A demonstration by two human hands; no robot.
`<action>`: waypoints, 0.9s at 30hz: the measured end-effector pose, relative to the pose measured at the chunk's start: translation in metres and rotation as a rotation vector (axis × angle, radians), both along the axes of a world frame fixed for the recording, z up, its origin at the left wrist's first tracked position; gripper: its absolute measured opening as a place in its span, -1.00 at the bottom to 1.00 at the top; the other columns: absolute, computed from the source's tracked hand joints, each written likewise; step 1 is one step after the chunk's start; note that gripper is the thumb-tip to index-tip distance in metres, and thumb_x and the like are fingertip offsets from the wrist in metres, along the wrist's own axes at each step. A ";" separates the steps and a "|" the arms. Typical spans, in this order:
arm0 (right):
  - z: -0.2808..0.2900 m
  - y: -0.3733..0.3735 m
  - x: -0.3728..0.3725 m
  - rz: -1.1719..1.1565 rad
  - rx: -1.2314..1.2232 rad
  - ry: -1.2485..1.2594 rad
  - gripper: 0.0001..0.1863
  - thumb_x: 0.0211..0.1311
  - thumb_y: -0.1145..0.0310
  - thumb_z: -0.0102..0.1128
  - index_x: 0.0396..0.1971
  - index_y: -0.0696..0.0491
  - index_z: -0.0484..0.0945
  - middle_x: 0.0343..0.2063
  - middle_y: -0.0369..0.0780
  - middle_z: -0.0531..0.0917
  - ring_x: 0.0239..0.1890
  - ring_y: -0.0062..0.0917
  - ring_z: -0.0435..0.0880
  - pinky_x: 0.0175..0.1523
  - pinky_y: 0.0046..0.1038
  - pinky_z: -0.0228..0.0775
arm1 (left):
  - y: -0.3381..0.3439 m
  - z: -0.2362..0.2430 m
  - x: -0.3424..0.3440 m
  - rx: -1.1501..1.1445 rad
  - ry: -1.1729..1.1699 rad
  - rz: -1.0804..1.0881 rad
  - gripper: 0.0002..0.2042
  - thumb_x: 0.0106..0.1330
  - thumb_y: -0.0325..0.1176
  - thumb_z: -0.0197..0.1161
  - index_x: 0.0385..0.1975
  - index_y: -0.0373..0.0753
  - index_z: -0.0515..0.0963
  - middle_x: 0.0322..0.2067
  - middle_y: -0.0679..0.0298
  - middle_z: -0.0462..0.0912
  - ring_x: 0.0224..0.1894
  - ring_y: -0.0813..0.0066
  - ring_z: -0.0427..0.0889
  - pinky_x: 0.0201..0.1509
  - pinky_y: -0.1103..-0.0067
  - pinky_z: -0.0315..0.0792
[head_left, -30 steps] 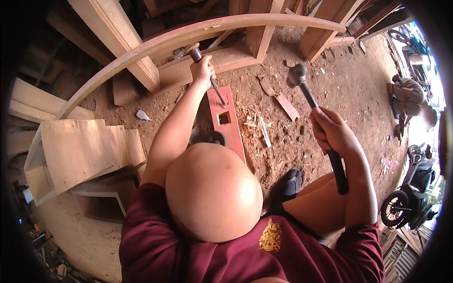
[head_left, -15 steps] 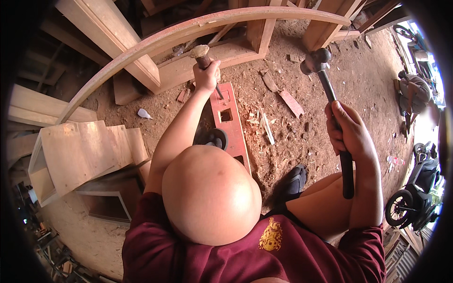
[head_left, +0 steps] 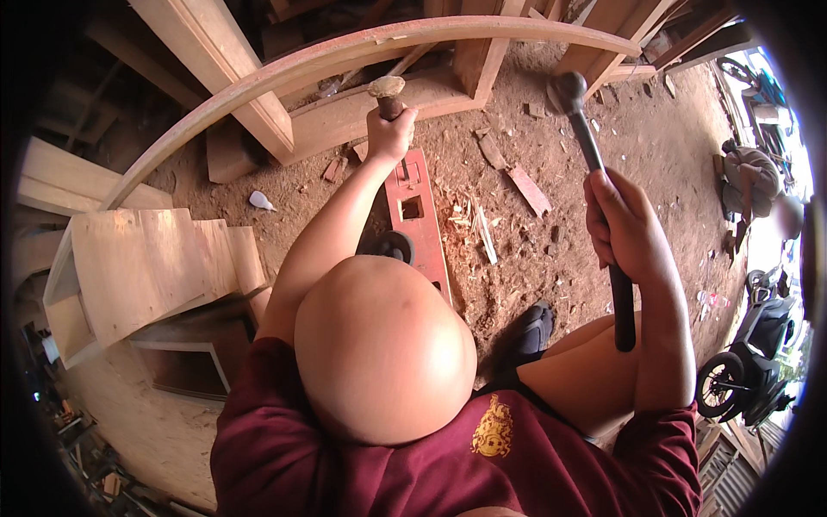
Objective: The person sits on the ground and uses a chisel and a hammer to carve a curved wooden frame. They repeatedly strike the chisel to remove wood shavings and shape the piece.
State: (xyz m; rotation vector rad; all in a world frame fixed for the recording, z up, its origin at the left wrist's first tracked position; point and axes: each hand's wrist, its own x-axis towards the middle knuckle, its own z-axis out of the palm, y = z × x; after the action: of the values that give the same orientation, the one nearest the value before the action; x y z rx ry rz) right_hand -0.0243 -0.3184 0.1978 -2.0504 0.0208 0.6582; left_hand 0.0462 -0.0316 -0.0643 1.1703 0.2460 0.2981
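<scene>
My left hand grips a chisel with a battered, pale-topped handle, held nearly upright over a red-faced timber. Its blade meets the timber at a small rectangular outline above a square hole, though the tip is hard to make out. My right hand is closed on the long dark handle of a hammer, whose metal head is raised to the right of the chisel. My large bare knee hides the timber's near end, beside a dark round object.
A curved wooden beam arches across upright frames. Stepped plywood panels stand at left. Offcuts, shavings and a small white bottle lie on the dirt floor. At right are a crouching person and a black motorbike.
My left hand has shifted slightly right and the chisel stands more upright. My right hand has moved up and a little right, raising the hammer head higher.
</scene>
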 end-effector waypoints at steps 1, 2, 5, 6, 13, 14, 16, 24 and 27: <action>0.011 0.007 0.007 0.050 -0.067 -0.034 -0.58 0.45 0.00 -0.18 -0.42 0.06 0.34 -0.72 -0.42 0.33 -0.78 -0.73 0.25 -0.67 -0.59 0.18 | 0.001 -0.002 0.001 0.030 -0.001 0.018 -0.77 0.18 -0.43 0.24 -0.70 -0.20 0.39 -0.78 0.43 0.39 -0.78 0.69 0.32 -0.73 0.65 0.18; 0.021 0.017 0.012 0.085 -0.110 -0.145 -0.56 0.44 -0.02 -0.16 -0.41 0.07 0.38 -0.72 -0.42 0.35 -0.76 -0.74 0.28 -0.66 -0.60 0.18 | 0.002 -0.001 0.000 0.064 0.000 0.031 -0.77 0.17 -0.42 0.23 -0.70 -0.20 0.40 -0.78 0.43 0.40 -0.78 0.69 0.33 -0.73 0.64 0.18; 0.047 0.049 0.035 0.088 -0.070 -0.391 -0.58 0.40 -0.01 -0.07 -0.41 0.07 0.44 -0.72 -0.41 0.35 -0.75 -0.75 0.25 -0.66 -0.60 0.15 | 0.000 0.000 -0.004 0.114 -0.012 0.036 -0.80 0.21 -0.47 0.18 -0.63 -0.21 0.36 -0.79 0.41 0.34 -0.81 0.67 0.27 -0.75 0.64 0.16; 0.048 0.066 0.040 0.090 0.059 -0.518 -0.62 0.46 0.04 -0.18 -0.45 0.01 0.34 -0.77 -0.47 0.25 -0.81 -0.83 0.18 -0.74 -0.70 0.00 | -0.001 0.000 -0.005 0.154 -0.026 0.036 -0.79 0.22 -0.47 0.18 -0.65 -0.21 0.37 -0.79 0.42 0.34 -0.81 0.67 0.28 -0.75 0.64 0.16; -0.053 0.123 0.061 0.675 -0.624 -0.693 -0.60 0.43 0.13 -0.13 -0.24 0.23 0.45 -0.58 -0.06 0.59 -0.58 -0.24 0.62 -0.42 -0.27 0.50 | -0.009 -0.008 -0.006 0.272 -0.036 0.034 -0.74 0.12 -0.36 0.23 -0.75 -0.21 0.37 -0.78 0.45 0.38 -0.68 0.67 0.33 -0.57 0.54 0.22; -0.055 0.123 0.060 0.675 -0.595 -0.655 -0.61 0.43 0.12 -0.13 -0.24 0.20 0.47 -0.62 -0.07 0.57 -0.62 -0.26 0.58 -0.48 -0.25 0.44 | -0.012 -0.008 -0.008 0.300 -0.062 0.043 -0.74 0.12 -0.36 0.22 -0.75 -0.21 0.35 -0.78 0.45 0.36 -0.67 0.68 0.30 -0.57 0.54 0.20; -0.051 0.120 0.062 0.631 -0.516 -0.737 -0.61 0.44 0.11 -0.13 -0.25 0.16 0.49 -0.68 -0.10 0.53 -0.68 -0.29 0.54 -0.53 -0.23 0.38 | -0.012 -0.008 -0.008 0.313 -0.074 0.037 -0.73 0.13 -0.35 0.21 -0.76 -0.21 0.35 -0.78 0.45 0.36 -0.69 0.67 0.30 -0.58 0.54 0.20; -0.052 0.120 0.056 0.644 -0.599 -0.900 -0.62 0.43 0.13 -0.13 -0.24 0.19 0.44 -0.61 -0.04 0.57 -0.60 -0.14 0.61 -0.52 -0.21 0.41 | -0.022 0.007 -0.021 0.351 -0.089 -0.060 -0.68 0.15 -0.33 0.22 -0.80 -0.18 0.33 -0.81 0.47 0.34 -0.72 0.67 0.31 -0.59 0.55 0.19; -0.055 0.102 0.054 0.491 -0.311 -0.261 -0.61 0.45 0.08 -0.17 -0.40 0.11 0.40 -0.74 -0.31 0.40 -0.77 -0.57 0.39 -0.66 -0.44 0.26 | -0.027 0.012 -0.026 0.398 -0.115 -0.049 -0.69 0.16 -0.33 0.22 -0.80 -0.09 0.32 -0.83 0.49 0.33 -0.73 0.68 0.34 -0.60 0.59 0.22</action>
State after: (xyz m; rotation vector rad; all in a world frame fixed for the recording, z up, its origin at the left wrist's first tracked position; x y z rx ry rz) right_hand 0.0302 -0.2165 0.1429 -2.4539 -0.5802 0.7073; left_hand 0.0201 -0.0589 -0.0521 1.5437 0.0562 0.3814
